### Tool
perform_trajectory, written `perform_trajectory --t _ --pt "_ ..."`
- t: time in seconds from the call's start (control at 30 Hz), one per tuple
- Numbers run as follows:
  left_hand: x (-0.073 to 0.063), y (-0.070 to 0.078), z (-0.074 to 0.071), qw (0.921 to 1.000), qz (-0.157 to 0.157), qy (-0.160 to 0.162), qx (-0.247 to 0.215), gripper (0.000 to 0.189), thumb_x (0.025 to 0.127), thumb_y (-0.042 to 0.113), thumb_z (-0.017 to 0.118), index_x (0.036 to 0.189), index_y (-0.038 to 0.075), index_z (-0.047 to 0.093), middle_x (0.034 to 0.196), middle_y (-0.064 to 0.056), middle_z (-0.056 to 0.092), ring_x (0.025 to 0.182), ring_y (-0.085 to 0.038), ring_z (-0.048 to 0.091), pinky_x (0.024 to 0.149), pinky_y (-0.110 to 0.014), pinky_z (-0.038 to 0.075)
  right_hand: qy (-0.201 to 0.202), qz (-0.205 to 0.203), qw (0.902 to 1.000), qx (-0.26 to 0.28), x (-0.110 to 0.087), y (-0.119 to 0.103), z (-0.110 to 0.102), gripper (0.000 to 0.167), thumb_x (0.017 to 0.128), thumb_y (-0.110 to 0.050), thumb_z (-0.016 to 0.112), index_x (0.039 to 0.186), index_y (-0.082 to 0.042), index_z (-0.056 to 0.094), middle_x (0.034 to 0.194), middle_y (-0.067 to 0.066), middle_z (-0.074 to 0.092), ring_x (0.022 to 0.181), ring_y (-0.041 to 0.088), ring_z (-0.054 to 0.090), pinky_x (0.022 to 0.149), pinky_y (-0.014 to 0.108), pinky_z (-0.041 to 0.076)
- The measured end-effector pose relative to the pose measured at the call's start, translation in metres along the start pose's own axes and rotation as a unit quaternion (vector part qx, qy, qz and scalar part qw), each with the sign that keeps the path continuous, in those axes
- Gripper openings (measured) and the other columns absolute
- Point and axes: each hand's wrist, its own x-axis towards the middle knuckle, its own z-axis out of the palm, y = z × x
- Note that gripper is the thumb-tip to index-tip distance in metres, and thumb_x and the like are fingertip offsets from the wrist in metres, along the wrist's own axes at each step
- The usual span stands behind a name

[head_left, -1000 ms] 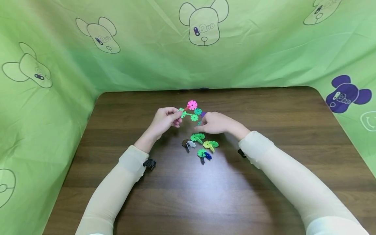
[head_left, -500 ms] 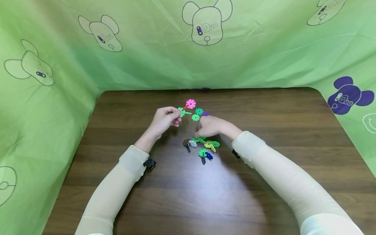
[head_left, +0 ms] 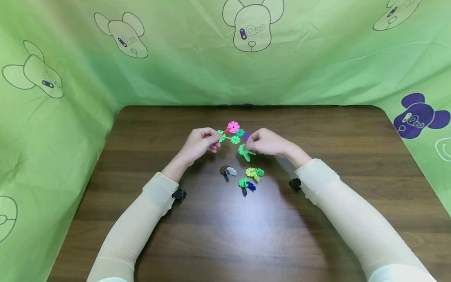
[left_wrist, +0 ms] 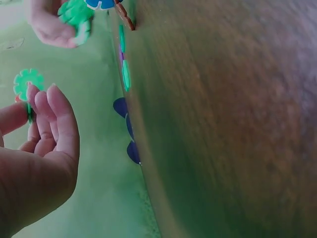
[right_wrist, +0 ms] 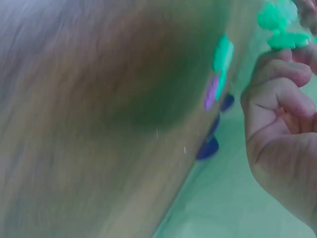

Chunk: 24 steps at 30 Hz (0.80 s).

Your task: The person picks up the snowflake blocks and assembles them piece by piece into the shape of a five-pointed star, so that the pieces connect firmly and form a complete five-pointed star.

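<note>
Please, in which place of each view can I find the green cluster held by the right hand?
Head: green cluster near the picture's middle, in the right hand.
Left wrist: green cluster at the top left, blurred.
Right wrist: green cluster at the top right, blurred.
Shared landmark: the right hand, which holds it in all three.

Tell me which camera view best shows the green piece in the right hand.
The head view: there the green piece looks sharpest, with most of it clear of the right hand. The left wrist view shows it larger but blurred, near the top edge; the right wrist view also blurs it, in the upper right corner.
</note>
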Motion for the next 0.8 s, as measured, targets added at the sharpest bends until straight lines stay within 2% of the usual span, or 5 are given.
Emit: perform_trajectory --t 0.17,0.37,0.47,0.6,0.8 --pt "-0.001 -0.001 0.003 0.9991 0.005 -0.031 0.029 0.016 0.105 0.011 0.062 0.097 -0.002 0.068 0.082 -0.01 0.067 0.079 -0.035 0.065 0.07 -0.031 0.06 0.135 -0.009 0.9891 0.057 -0.016 0.0 -0.014 0.023 0.101 -0.022 0.063 0.101 -0.001 0.072 0.085 0.014 0.07 0.066 0.016 0.056 0.058 0.026 0.045" --pt "-0.005 -0.004 0.008 0.9976 0.0 -0.053 0.044 0.016 0.105 0.01 0.062 0.096 -0.001 0.067 0.081 -0.01 0.067 0.074 -0.023 0.064 0.07 -0.032 0.061 0.241 -0.048 0.9588 0.142 -0.023 -0.006 -0.01 0.024 0.101 -0.021 0.067 0.103 0.002 0.072 0.082 0.004 0.074 0.06 0.018 0.06 0.049 0.023 0.036" --pt "-0.006 -0.005 0.009 0.9974 -0.004 -0.06 0.041 0.016 0.105 0.01 0.062 0.096 -0.001 0.068 0.081 -0.009 0.067 0.074 -0.023 0.064 0.07 -0.032 0.061 0.259 -0.058 0.9481 0.175 -0.023 -0.009 -0.006 0.023 0.101 -0.018 0.067 0.103 0.004 0.071 0.08 -0.001 0.075 0.058 0.014 0.059 0.048 0.022 0.035" --pt "-0.006 -0.006 0.01 0.9971 -0.009 -0.066 0.036 0.015 0.104 0.009 0.062 0.096 -0.002 0.068 0.08 -0.009 0.067 0.075 -0.025 0.064 0.07 -0.032 0.061 0.264 -0.057 0.9404 0.206 -0.021 -0.009 -0.004 0.022 0.101 -0.016 0.067 0.103 0.006 0.071 0.079 -0.001 0.074 0.056 0.008 0.056 0.047 0.019 0.037" --pt "-0.007 -0.005 0.011 0.9971 -0.014 -0.067 0.034 0.015 0.104 0.008 0.062 0.094 -0.002 0.068 0.08 -0.008 0.067 0.077 -0.032 0.064 0.07 -0.031 0.061 0.25 -0.043 0.9435 0.213 -0.02 -0.008 -0.003 0.023 0.101 -0.018 0.068 0.105 0.005 0.071 0.085 0.006 0.076 0.056 0.007 0.055 0.046 0.018 0.036"
